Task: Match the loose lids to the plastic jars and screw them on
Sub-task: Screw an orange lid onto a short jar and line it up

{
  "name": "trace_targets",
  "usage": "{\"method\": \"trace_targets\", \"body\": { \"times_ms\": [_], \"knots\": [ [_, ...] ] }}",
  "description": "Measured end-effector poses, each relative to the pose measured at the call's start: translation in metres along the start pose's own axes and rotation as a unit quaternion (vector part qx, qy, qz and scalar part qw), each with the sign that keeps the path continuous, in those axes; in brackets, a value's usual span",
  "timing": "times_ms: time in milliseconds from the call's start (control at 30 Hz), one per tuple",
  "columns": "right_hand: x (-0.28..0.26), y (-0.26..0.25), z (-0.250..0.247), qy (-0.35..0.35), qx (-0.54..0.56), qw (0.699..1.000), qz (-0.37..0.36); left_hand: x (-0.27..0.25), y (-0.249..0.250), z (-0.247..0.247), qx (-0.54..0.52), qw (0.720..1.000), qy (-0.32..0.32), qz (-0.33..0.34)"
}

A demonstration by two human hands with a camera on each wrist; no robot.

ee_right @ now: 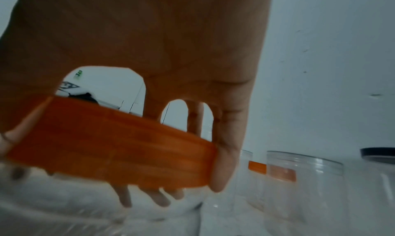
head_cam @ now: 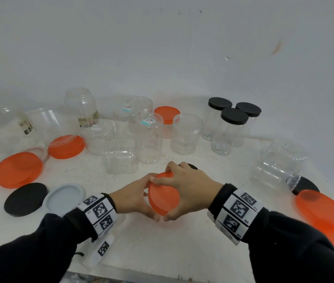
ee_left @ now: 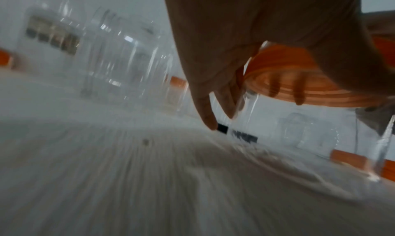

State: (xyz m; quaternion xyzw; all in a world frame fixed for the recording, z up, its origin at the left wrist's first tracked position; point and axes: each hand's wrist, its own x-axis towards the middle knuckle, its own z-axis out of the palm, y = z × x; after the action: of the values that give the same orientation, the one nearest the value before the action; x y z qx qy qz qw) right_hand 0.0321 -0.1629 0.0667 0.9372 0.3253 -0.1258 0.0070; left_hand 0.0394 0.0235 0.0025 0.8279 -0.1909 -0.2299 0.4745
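At the centre front of the white table, an orange lid (head_cam: 163, 194) sits on top of a clear plastic jar (ee_left: 299, 138). In the head view the jar is almost wholly hidden beneath the lid and hands. My right hand (head_cam: 184, 188) grips the lid's rim (ee_right: 119, 151) from above, thumb near me and fingers on the far side. My left hand (head_cam: 141, 196) curls round the jar just under the lid, its fingers (ee_left: 205, 114) lying against the clear wall. Both wrist views are blurred.
Loose orange lids (head_cam: 17, 170) (head_cam: 67, 147), a black lid (head_cam: 26, 199) and a pale grey lid (head_cam: 64, 198) lie at left. Several open clear jars (head_cam: 121, 158) stand behind. Black-capped jars (head_cam: 234, 119) are back right; a tipped jar (head_cam: 280, 164) and orange lids (head_cam: 321, 209) at right.
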Motion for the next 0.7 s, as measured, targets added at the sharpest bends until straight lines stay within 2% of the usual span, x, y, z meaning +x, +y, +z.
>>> {"method": "trace_targets", "body": {
  "times_ms": [100, 200, 300, 400, 533, 600, 700],
  "knots": [
    [-0.009, 0.006, 0.004, -0.003, 0.003, 1.0, -0.001, 0.005, 0.007, -0.007, 0.056, 0.996, -0.064, -0.011],
    [-0.025, 0.019, 0.008, -0.01, 0.007, 1.0, -0.006, 0.016, 0.017, -0.021, 0.117, 0.991, -0.063, -0.004],
    [-0.045, 0.035, 0.012, -0.02, 0.013, 1.0, 0.002, 0.03, 0.028, -0.032, 0.12, 0.992, -0.013, 0.026],
    [-0.061, 0.055, 0.015, -0.021, 0.02, 0.999, 0.029, 0.052, 0.045, -0.029, 0.095, 0.99, 0.064, 0.088],
    [-0.077, 0.084, 0.017, -0.006, 0.026, 0.996, 0.09, 0.094, 0.068, -0.014, 0.075, 0.97, 0.177, 0.151],
    [-0.079, 0.097, 0.019, 0.008, 0.031, 0.992, 0.122, 0.117, 0.077, -0.01, 0.106, 0.955, 0.219, 0.168],
    [-0.078, 0.111, 0.023, 0.028, 0.044, 0.986, 0.156, 0.152, 0.084, -0.01, 0.206, 0.928, 0.254, 0.178]
  ]
}}
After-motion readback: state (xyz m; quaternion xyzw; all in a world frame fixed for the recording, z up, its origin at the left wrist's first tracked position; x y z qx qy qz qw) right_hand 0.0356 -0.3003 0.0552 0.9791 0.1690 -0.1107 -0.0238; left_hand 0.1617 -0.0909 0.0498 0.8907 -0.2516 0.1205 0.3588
